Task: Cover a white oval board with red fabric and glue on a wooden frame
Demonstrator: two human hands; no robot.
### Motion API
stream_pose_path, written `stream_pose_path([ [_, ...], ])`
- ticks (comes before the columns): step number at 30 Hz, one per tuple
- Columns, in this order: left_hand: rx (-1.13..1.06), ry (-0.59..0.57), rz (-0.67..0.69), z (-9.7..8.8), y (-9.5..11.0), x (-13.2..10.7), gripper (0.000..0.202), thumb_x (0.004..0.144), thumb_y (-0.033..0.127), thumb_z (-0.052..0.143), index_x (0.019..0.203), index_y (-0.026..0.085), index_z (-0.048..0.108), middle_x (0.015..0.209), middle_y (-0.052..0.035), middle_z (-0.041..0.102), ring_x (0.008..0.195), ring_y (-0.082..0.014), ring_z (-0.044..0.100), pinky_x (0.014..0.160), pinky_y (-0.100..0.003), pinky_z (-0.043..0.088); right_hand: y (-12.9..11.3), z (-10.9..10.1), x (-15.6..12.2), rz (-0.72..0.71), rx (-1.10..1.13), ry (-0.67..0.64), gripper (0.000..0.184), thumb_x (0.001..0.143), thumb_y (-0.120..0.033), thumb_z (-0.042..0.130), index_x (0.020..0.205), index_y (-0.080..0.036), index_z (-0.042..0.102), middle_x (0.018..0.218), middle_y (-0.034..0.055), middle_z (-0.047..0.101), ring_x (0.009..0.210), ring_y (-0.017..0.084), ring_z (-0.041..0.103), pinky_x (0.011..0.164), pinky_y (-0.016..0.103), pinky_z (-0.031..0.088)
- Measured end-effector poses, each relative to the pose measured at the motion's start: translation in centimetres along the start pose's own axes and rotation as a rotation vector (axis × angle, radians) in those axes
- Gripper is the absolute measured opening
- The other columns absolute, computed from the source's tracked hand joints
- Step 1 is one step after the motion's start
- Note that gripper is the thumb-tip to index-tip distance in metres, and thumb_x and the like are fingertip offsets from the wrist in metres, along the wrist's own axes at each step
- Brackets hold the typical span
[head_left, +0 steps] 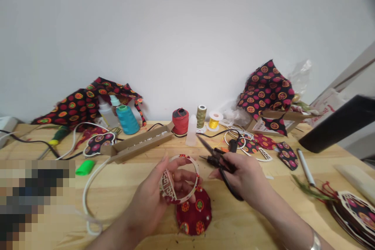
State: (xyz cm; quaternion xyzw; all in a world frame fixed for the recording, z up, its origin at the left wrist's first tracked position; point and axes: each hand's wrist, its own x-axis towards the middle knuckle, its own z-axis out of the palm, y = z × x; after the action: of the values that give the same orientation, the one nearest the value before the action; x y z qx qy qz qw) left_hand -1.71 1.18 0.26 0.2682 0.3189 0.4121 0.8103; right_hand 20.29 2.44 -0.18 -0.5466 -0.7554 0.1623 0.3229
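"What did we have in our hands?"

"One thing in each. Our left hand had its fingers clamped on one pale round openwork frame, held up over the light wooden tabletop. Our right hand had its fingers wrapped round the handles of one pair of black-handled metal scissors, the blades spread apart."

"How many other things did we count?"

"One dark red round patterned fabric piece lay below the frame, overlapped by it in our view; we couldn't tell whether they touched. Behind stood four threads: one teal cone, one fat red spool, one slim olive spool and one yellow reel. One translucent white plastic bottle stood between red and olive."

"And edges, and room?"

"The tabletop's back edge ran along the pale grey wall. One long brown cardboard tray lay slantwise beyond our left hand. Bare wood showed between one curving white cable and our left wrist, and between the fabric piece and our right forearm. In our view, the upper blade's tip came right up to the bottle's outline."
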Motion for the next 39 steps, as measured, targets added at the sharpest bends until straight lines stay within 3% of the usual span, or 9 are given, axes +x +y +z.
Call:
stream_pose_path([
  [3, 0.053, -0.048, -0.089, -0.1, -0.3, -0.1, 0.052, 0.09, 0.048, 0.033, 0.1, 0.009, 0.066, 0.082, -0.0149, 0.072, 0.067, -0.0222, 0.064, 0.062, -0.032, 0.045, -0.6, 0.0, 0.2, 0.219, 0.385, -0.108, 0.029, 0.067, -0.042, 0.071, 0.065, -0.017, 0.055, 0.054, -0.0036, 0.05, 0.049, 0.009, 0.041, 0.045, 0.021, 0.031],
  [6, 0.13, -0.165, -0.208, -0.1, -0.9, -0.2, 0.059, 0.09, 0.052, 0.029, 0.095, 0.007, 0.068, 0.081, -0.0151, 0.071, 0.064, -0.0194, 0.061, 0.059, -0.029, 0.045, -1.5, 0.1, 0.0, 0.262, 0.651, -0.196, 0.03, 0.061, -0.036, 0.076, 0.075, -0.016, 0.058, 0.054, -0.0063, 0.048, 0.048, 0.007, 0.038, 0.045, 0.02, 0.03],
  [9, 0.206, -0.261, -0.285, 0.0, -1.4, -0.3, 0.064, 0.089, 0.056, 0.027, 0.086, 0.008, 0.069, 0.08, -0.0151, 0.069, 0.061, -0.0171, 0.057, 0.058, -0.028, 0.044, -2.6, 0.4, -0.5, 0.276, 0.763, -0.269, 0.027, 0.063, -0.03, 0.075, 0.079, -0.016, 0.059, 0.052, -0.0077, 0.046, 0.047, 0.006, 0.036, 0.043, 0.019, 0.029],
  [12, 0.22, -0.281, -0.309, 0.1, -1.6, -0.4, 0.066, 0.087, 0.06, 0.028, 0.079, 0.008, 0.069, 0.079, -0.015, 0.068, 0.058, -0.0148, 0.054, 0.055, -0.026, 0.043, -3.3, 0.7, -0.8, 0.279, 0.816, -0.296, 0.02, 0.065, -0.025, 0.073, 0.075, -0.016, 0.057, 0.057, -0.0057, 0.051, 0.05, 0.006, 0.041, 0.046, 0.018, 0.033],
  [18, 0.129, -0.135, -0.181, 0.0, -1.0, -0.3, 0.061, 0.084, 0.059, 0.038, 0.089, 0.009, 0.071, 0.08, -0.0151, 0.07, 0.063, -0.0189, 0.06, 0.056, -0.028, 0.044, -2.8, 1.2, -0.5, 0.371, 0.869, -0.146, 0.021, 0.066, -0.027, 0.071, 0.074, -0.018, 0.053, 0.057, -0.0072, 0.05, 0.044, 0.005, 0.041, 0.041, 0.017, 0.033],
  [22, 0.206, -0.017, -0.015, -0.2, -0.6, 0.1, 0.032, 0.078, 0.039, 0.063, 0.098, 0.014, 0.069, 0.084, -0.0115, 0.072, 0.062, -0.0144, 0.058, 0.054, -0.023, 0.039, -2.0, 1.6, -0.1, 0.475, 0.907, -0.049, 0.029, 0.063, -0.032, 0.074, 0.075, -0.019, 0.051, 0.051, -0.0092, 0.047, 0.038, 0.005, 0.04, 0.036, 0.018, 0.031],
  [24, 0.251, 0.03, 0.057, -0.2, -0.6, 0.3, 0.028, 0.074, 0.029, 0.07, 0.099, 0.016, 0.069, 0.083, -0.0082, 0.071, 0.057, -0.0095, 0.054, 0.052, -0.019, 0.036, -1.9, 1.8, 0.0, 0.492, 0.929, -0.026, 0.032, 0.062, -0.033, 0.075, 0.076, -0.018, 0.051, 0.05, -0.0095, 0.047, 0.037, 0.005, 0.041, 0.036, 0.017, 0.031],
  [32, 0.315, 0.184, 0.227, 0.0, -0.6, 0.3, 0.014, 0.077, 0.028, 0.068, 0.079, 0.015, 0.072, 0.069, -0.0007, 0.062, 0.061, -0.0082, 0.048, 0.053, -0.016, 0.037, -2.1, 2.2, -0.2, 0.482, 0.945, -0.098, 0.035, 0.06, -0.035, 0.077, 0.074, -0.019, 0.049, 0.05, -0.0095, 0.048, 0.037, 0.006, 0.043, 0.036, 0.017, 0.034],
  [39, 0.336, 0.235, 0.309, 0.4, -0.2, 0.1, 0.027, 0.078, 0.032, 0.065, 0.056, 0.015, 0.062, 0.056, 0.002, 0.051, 0.058, -0.0102, 0.043, 0.055, -0.019, 0.037, -2.1, 1.6, -0.1, 0.437, 0.844, -0.133, 0.038, 0.064, -0.047, 0.071, 0.077, -0.018, 0.051, 0.054, -0.0077, 0.046, 0.038, 0.005, 0.037, 0.035, 0.019, 0.029],
])
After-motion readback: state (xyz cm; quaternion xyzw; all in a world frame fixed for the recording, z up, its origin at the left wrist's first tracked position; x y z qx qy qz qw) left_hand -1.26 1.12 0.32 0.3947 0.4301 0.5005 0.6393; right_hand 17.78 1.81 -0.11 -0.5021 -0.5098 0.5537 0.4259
